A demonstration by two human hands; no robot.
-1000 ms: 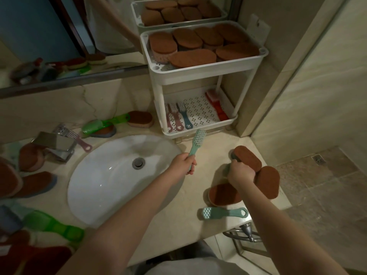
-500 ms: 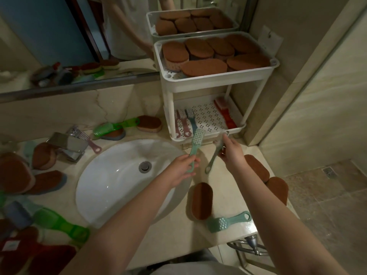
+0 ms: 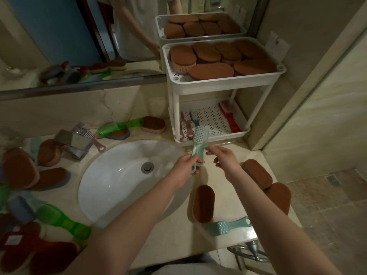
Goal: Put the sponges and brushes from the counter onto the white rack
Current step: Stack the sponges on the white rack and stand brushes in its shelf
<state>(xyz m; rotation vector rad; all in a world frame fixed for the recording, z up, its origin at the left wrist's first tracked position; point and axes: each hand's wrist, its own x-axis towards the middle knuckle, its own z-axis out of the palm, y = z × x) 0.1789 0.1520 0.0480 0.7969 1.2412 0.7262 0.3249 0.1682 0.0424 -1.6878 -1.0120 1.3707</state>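
My left hand (image 3: 185,167) grips the handles of what look like two teal brushes (image 3: 200,141) held together, bristle heads pointing at the lower shelf of the white rack (image 3: 218,89). Just right of them my right hand (image 3: 225,158) hovers with fingers apart and nothing in it. The rack's top shelf is packed with brown sponges (image 3: 211,70). Its lower shelf (image 3: 228,135) holds pink and blue brushes (image 3: 187,124) at the left and a red brush (image 3: 230,118) at the right. Three brown sponges (image 3: 203,203) (image 3: 258,173) (image 3: 280,197) and a teal brush (image 3: 228,227) lie on the counter at the right.
A white sink (image 3: 119,181) fills the counter's middle, with a chrome faucet (image 3: 73,139) behind it. More sponges (image 3: 154,125) and green brushes (image 3: 119,127) (image 3: 63,219) lie behind and left of the sink. A mirror hangs above; the counter ends at the right over a tiled floor.
My right hand lifted a brush off the right counter, carried it to my left hand and let go; its fingers are now apart. My left hand moved slightly toward the rack.
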